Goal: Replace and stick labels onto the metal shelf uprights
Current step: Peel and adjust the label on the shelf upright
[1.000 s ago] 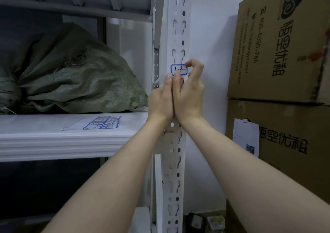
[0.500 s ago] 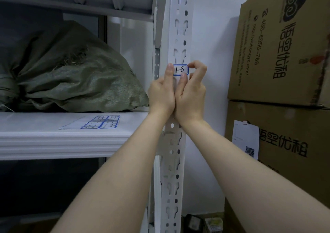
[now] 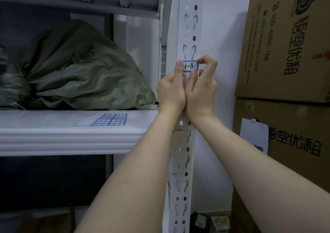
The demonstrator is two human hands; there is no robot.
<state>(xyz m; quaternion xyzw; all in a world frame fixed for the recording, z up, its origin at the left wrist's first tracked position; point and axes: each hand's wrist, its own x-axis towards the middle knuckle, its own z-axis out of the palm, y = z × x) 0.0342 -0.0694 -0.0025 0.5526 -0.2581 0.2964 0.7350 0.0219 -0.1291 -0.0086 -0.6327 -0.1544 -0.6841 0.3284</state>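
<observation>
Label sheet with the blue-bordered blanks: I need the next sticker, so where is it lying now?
In the head view the label sheet lies flat on the white shelf, left of the upright and in front of the green sack.

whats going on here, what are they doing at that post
A person is sticking a small blue-bordered label marked 1-8 onto the white metal shelf upright. The left hand presses one straight finger on the label's left edge, while the right hand pinches its right end. A sheet of more labels lies on the shelf to the left.
</observation>
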